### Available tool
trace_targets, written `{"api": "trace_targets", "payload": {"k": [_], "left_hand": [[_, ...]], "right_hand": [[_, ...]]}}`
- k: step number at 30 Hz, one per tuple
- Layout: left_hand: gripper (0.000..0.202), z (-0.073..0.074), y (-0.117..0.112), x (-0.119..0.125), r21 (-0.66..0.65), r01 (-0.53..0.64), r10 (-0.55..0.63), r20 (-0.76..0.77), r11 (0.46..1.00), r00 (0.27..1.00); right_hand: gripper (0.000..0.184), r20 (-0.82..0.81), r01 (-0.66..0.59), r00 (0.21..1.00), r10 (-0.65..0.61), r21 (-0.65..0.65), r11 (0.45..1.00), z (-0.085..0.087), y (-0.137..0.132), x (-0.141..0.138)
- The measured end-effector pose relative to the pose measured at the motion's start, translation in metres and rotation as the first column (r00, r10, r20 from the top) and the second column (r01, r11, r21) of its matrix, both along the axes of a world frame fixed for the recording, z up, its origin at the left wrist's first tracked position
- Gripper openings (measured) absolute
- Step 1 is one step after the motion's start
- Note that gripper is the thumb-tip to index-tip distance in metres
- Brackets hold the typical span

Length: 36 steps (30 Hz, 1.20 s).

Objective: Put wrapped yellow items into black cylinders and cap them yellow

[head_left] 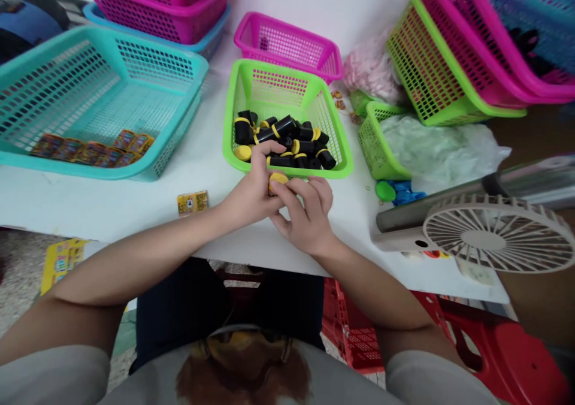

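In front of the green basket (229,111), my left hand (251,195) is closed on a small piece with a round yellow cap (277,181). The rest of that piece is hidden by my fingers. My right hand (308,213) meets it from the other side, fingers bent and their tips pressed in against the same piece. Just beyond my hands, the green basket holds several black cylinders with yellow bands or caps (284,127). On the white table, left of my left wrist, lies a small yellow printed packet (192,202).
At left, a turquoise basket (179,108) holds several printed packets (90,151). A pink basket (287,30) stands behind the green one. On the right are a small green basket with clear plastic bags (440,147), a handheld fan (483,237) and stacked baskets (453,63).
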<state>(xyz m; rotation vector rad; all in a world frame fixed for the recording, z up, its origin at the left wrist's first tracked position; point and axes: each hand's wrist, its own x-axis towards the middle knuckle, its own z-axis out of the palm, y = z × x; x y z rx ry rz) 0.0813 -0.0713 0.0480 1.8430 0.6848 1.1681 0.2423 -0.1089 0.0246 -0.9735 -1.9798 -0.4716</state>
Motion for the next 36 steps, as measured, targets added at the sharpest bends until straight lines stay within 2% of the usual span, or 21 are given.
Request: {"api": "trace_targets", "payload": {"k": [5,9,11,13,15,17,20,23,26,28,30,31,33,36], "left_hand": [[0.063,0.007,-0.003,0.001,0.032,0.055,-0.056,0.040,0.998,0.998],[0.065,0.003,-0.003,0.001,0.064,0.085,-0.086,0.023,0.994,0.996],[0.064,-0.002,0.000,0.002,0.095,0.090,-0.093,0.021,0.991,0.995],[0.064,-0.004,0.004,0.001,0.164,0.051,-0.055,0.022,0.985,0.998],[0.058,-0.001,0.008,-0.001,0.256,-0.020,0.023,-0.009,0.966,1.000],[0.047,0.011,0.008,-0.006,0.323,-0.046,0.080,-0.095,0.945,0.992],[0.024,0.039,0.002,-0.019,0.357,-0.022,0.121,-0.255,0.934,0.959],[0.015,0.068,-0.002,-0.045,0.374,-0.132,0.261,-0.317,0.918,0.912],[0.010,0.093,0.009,-0.093,0.385,-0.333,0.475,-0.369,0.860,0.799],[0.008,0.103,0.028,-0.134,0.428,-0.456,0.618,-0.419,0.780,0.665],[0.008,0.107,0.052,-0.175,0.437,-0.534,0.688,-0.522,0.724,0.505],[0.008,0.107,0.063,-0.194,0.379,-0.568,0.659,-0.610,0.730,0.440],[0.010,0.100,0.081,-0.224,0.292,-0.594,0.586,-0.711,0.749,0.389],[0.016,0.084,0.095,-0.252,0.203,-0.605,0.445,-0.850,0.770,0.281]], "right_hand": [[0.056,-0.113,-0.090,0.989,0.090,0.009,0.996,-0.004,0.008,0.005],[0.046,-0.056,-0.063,0.996,0.073,0.158,0.985,0.001,0.010,0.009],[0.042,-0.022,-0.040,0.999,0.045,0.194,0.980,0.003,0.012,0.010],[0.041,-0.017,-0.026,0.999,0.030,0.194,0.981,0.004,0.014,0.011],[0.041,-0.032,-0.035,0.999,0.041,0.183,0.983,0.004,0.018,0.014],[0.040,-0.040,-0.062,0.997,0.068,0.147,0.987,0.003,0.021,0.019],[0.036,-0.037,-0.078,0.996,0.082,0.100,0.992,0.003,0.027,0.030],[0.033,-0.033,-0.007,0.999,0.011,0.102,0.995,0.005,0.034,0.040],[0.028,-0.029,0.120,0.992,-0.120,-0.004,0.993,0.007,0.044,0.045],[0.024,-0.008,0.157,0.987,-0.158,-0.077,0.985,0.006,0.051,0.046],[0.022,0.017,0.158,0.988,-0.157,-0.101,0.982,0.005,0.056,0.044],[0.023,0.024,0.157,0.988,-0.156,-0.098,0.983,0.004,0.058,0.043],[0.023,0.022,0.164,0.986,-0.163,-0.083,0.983,0.004,0.060,0.042],[0.024,0.022,0.156,0.988,-0.155,-0.104,0.982,0.005,0.060,0.040]]}}
